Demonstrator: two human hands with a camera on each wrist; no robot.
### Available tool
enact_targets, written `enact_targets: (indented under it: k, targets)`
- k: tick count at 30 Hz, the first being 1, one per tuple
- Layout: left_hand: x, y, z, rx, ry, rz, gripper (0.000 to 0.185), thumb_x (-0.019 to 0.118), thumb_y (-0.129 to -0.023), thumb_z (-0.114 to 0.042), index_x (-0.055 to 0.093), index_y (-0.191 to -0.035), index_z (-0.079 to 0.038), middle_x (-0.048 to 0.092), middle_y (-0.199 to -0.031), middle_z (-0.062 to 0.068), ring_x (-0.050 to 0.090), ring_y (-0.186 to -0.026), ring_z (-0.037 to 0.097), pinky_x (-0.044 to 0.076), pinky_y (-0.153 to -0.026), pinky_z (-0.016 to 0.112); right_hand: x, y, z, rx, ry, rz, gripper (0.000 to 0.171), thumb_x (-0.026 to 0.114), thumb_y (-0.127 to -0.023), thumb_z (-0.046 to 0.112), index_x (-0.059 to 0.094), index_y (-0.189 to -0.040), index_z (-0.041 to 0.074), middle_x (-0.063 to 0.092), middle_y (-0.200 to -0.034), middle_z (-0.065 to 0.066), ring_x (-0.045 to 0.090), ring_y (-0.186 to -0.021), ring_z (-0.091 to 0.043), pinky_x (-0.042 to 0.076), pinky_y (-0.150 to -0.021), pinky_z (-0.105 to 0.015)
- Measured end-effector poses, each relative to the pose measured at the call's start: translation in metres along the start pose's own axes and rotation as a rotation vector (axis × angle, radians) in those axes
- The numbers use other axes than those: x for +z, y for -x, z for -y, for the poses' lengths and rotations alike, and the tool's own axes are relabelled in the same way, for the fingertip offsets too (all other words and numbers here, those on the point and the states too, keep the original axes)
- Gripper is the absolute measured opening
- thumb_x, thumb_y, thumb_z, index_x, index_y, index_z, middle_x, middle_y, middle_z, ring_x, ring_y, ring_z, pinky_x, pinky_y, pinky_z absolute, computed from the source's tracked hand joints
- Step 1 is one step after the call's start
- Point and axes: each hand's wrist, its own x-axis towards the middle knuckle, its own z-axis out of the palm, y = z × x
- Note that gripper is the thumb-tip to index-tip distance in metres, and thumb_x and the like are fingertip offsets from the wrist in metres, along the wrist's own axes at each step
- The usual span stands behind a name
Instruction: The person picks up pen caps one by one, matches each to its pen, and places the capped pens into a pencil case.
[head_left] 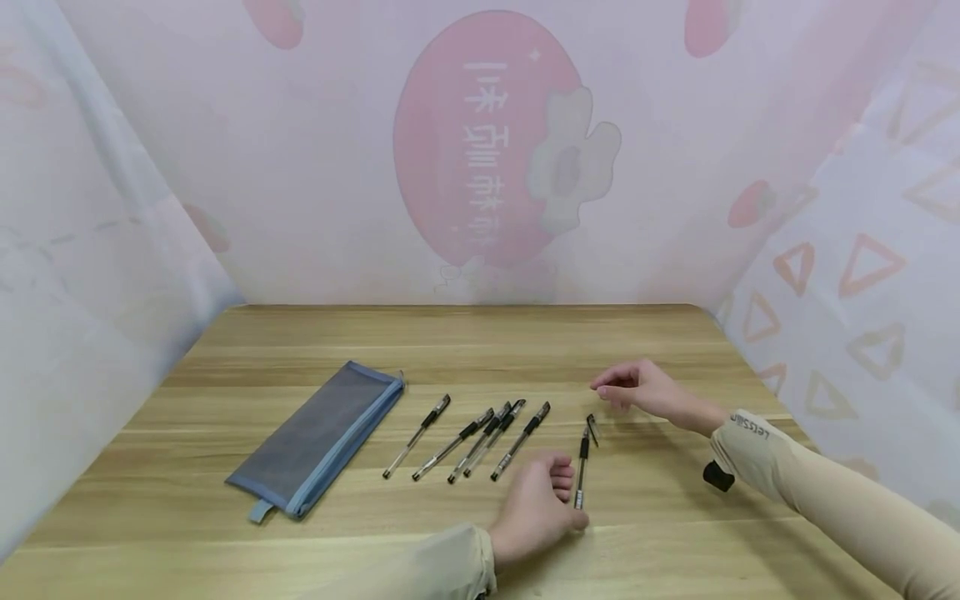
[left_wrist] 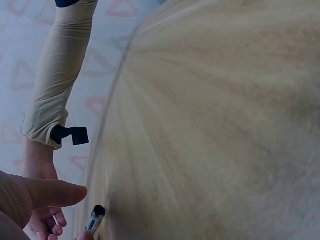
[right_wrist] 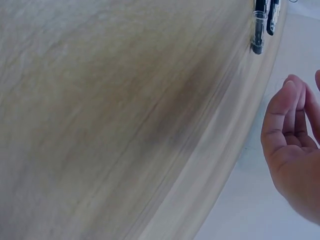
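A black-and-clear pen (head_left: 581, 468) lies on the wooden table (head_left: 480, 333), with a small black cap (head_left: 592, 429) just beyond its far end. My left hand (head_left: 536, 504) rests on the table beside this pen, fingers loosely curled. Its thumb (left_wrist: 55, 192) is straight and sits just clear of the pen's near end (left_wrist: 95, 216). My right hand (head_left: 637, 387) hovers over the table beyond the cap, fingers relaxed and holding nothing. The right wrist view shows that hand (right_wrist: 292, 150) off the table edge and a pen tip (right_wrist: 257, 32) at the top.
Several more pens (head_left: 480, 440) lie in a slanted row left of my left hand. A blue mesh pencil pouch (head_left: 315, 437) lies further left. Pink printed cloth walls (head_left: 480, 150) close in the back and both sides.
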Motion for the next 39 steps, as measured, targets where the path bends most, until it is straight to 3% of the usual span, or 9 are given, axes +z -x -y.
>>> enact_targets:
  k: [5, 9, 17, 26, 39]
  targets:
    - [0.000, 0.000, 0.003, 0.024, -0.007, 0.025, 0.069, 0.072, -0.054, 0.024, 0.056, -0.120, 0.010, 0.060, -0.101, 0.007, 0.060, -0.088, 0.019, 0.054, -0.081, 0.030, 0.001, 0.001, -0.002, 0.014, -0.016, 0.006, 0.034, 0.067, -0.096, 0.018, 0.066, -0.119, -0.006, 0.065, -0.093, -0.027, 0.059, -0.078, -0.044, 0.055, -0.066, -0.046]
    - [-0.005, -0.001, 0.005, 0.071, -0.079, 0.027, 0.065, 0.066, -0.055, 0.025, 0.057, -0.118, 0.011, 0.061, -0.102, 0.009, 0.059, -0.091, 0.022, 0.054, -0.082, 0.031, 0.001, 0.003, -0.005, 0.038, 0.002, 0.007, 0.032, 0.067, -0.096, 0.019, 0.067, -0.117, -0.004, 0.066, -0.093, -0.025, 0.060, -0.078, -0.038, 0.054, -0.065, -0.042]
    - [-0.018, -0.006, 0.006, 0.153, -0.230, -0.058, 0.054, 0.068, -0.057, 0.021, 0.062, -0.110, 0.011, 0.063, -0.096, 0.011, 0.062, -0.088, 0.024, 0.055, -0.081, 0.034, -0.007, 0.009, -0.010, 0.048, 0.014, -0.035, 0.029, 0.068, -0.095, 0.016, 0.068, -0.113, -0.006, 0.066, -0.087, -0.023, 0.061, -0.074, -0.033, 0.054, -0.063, -0.038]
    - [-0.027, -0.009, 0.007, 0.135, -0.178, 0.016, 0.036, 0.071, -0.064, 0.022, 0.063, -0.097, 0.011, 0.063, -0.083, 0.008, 0.063, -0.074, 0.017, 0.054, -0.067, 0.020, -0.011, 0.013, -0.014, 0.099, 0.009, 0.012, 0.029, 0.067, -0.096, 0.022, 0.070, -0.111, -0.003, 0.065, -0.087, -0.024, 0.059, -0.071, -0.032, 0.053, -0.062, -0.038]
    - [-0.039, -0.005, 0.005, 0.063, -0.104, -0.021, 0.024, 0.075, -0.074, 0.010, 0.071, -0.097, 0.006, 0.071, -0.084, 0.008, 0.066, -0.075, 0.015, 0.055, -0.066, 0.023, -0.011, 0.013, -0.016, 0.107, -0.004, 0.028, 0.023, 0.067, -0.096, 0.016, 0.072, -0.105, -0.003, 0.065, -0.085, -0.027, 0.061, -0.071, -0.029, 0.055, -0.062, -0.037]
